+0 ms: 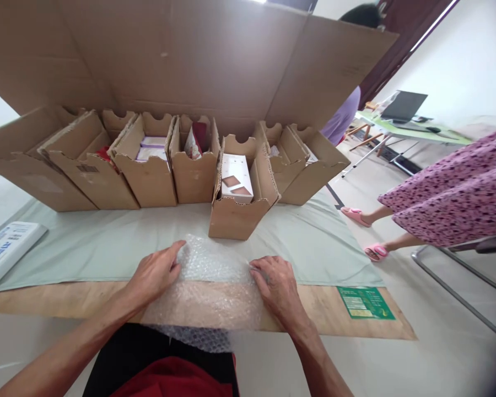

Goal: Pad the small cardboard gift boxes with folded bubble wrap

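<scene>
A sheet of clear bubble wrap [213, 270] lies across the front of the table, its near end hanging over the edge above my lap. My left hand [157, 273] grips its left side, with index finger and thumb at the wrap's edge. On the opposite side, the curled fingers of my right hand [275, 284] hold the right edge. Just beyond the wrap stands a cardboard bin [235, 220], pulled forward of the others. Inside it sits a white box [236, 173] with brown diamond shapes printed on it.
Several cardboard bins [152, 182] line the back against a tall cardboard panel [182, 55]. At the left lies a white and blue package [12, 248]. A green label [364, 303] is on the wooden table edge [314, 309]. A person in a pink patterned garment [458, 187] stands to the right.
</scene>
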Demonstrator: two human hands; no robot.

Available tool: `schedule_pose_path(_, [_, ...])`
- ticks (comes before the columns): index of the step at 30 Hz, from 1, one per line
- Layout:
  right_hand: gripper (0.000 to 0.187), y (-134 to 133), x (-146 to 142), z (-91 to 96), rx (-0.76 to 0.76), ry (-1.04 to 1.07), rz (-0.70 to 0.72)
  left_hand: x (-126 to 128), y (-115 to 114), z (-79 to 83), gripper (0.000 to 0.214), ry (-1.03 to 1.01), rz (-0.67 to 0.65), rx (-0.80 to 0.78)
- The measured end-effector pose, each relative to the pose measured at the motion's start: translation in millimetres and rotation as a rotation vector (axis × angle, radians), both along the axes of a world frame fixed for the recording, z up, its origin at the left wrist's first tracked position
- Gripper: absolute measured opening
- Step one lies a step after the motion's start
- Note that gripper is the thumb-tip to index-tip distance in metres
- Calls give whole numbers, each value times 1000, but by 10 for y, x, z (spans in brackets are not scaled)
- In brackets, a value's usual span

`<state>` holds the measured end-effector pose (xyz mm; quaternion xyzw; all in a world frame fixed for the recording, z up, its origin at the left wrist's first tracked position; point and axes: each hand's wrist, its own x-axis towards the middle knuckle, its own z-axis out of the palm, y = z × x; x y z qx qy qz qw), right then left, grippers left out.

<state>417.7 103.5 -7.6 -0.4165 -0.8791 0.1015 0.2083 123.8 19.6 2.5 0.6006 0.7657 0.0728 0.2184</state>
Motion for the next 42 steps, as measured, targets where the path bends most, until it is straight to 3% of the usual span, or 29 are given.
schedule_pose_path(4, [19, 255, 58, 71, 76, -46, -53, 48, -88, -26, 60, -2, -10, 34])
schedule_pose_path(8, [28, 448, 145, 87, -13, 87, -121, -45, -1, 22, 54, -36, 54, 230])
schedule_pose_path(11, [41, 536, 81, 126, -169, 245, -107, -30, 230, 110, 61, -152, 56, 389])
schedule_pose_path(14, [50, 638, -107, 179, -256, 291, -68, 137, 518, 155, 73, -301, 4, 424])
schedule_pose_path(19, [28, 881, -389, 206, -152, 290, -113, 446, 917, 101, 53, -409, 44, 474])
schedule_pose_path(24, [27, 1214, -519, 207, -111, 309, -175, 454, 1172, 66, 49, -522, 151, 592])
schedule_pose_path(26, [31, 1253, -463, 194, -140, 313, -201, 385, 1109, 54, 55, -482, 171, 627])
schedule_pose_path(28, [32, 1144, -335, 174, -130, 335, -192, 328, 900, 38, 55, -372, 124, 670])
schedule_pose_path(33, [33, 279, -167, 140, -15, 292, 80, 503, 105, -68, 43, -27, -305, 684])
schedule_pose_path(37, [49, -266, -329, -29, -51, 12, 284, 621, -199, -306, 54, 183, -561, 548])
schedule_pose_path(39, [55, -316, -274, -153, -32, -124, 255, 487, -254, -408, 67, 264, -557, 490])
schedule_pose_path(42, [58, -256, 80, -274, 35, -255, 60, 168, -362, -457, 78, 340, -425, 439])
